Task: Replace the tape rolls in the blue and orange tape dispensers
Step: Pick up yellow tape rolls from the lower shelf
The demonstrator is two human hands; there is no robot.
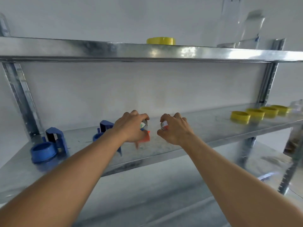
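Observation:
My left hand (132, 126) curls round a small roll core (144, 125) above an orange tape dispenser (145, 138), which it partly hides. My right hand (174, 129) grips a second small roll core (164, 125) just right of it. A blue tape dispenser (49, 145) stands at the left of the middle shelf (205, 125). A second blue dispenser (105, 128) sits behind my left forearm. Several yellow tape rolls (240, 117) lie in a row at the shelf's right.
Another yellow tape roll (161, 40) lies on the upper shelf (98, 49), with clear plastic items (250, 30) to its right. Metal uprights (18, 89) frame the shelving. A lower shelf (213, 161) extends below.

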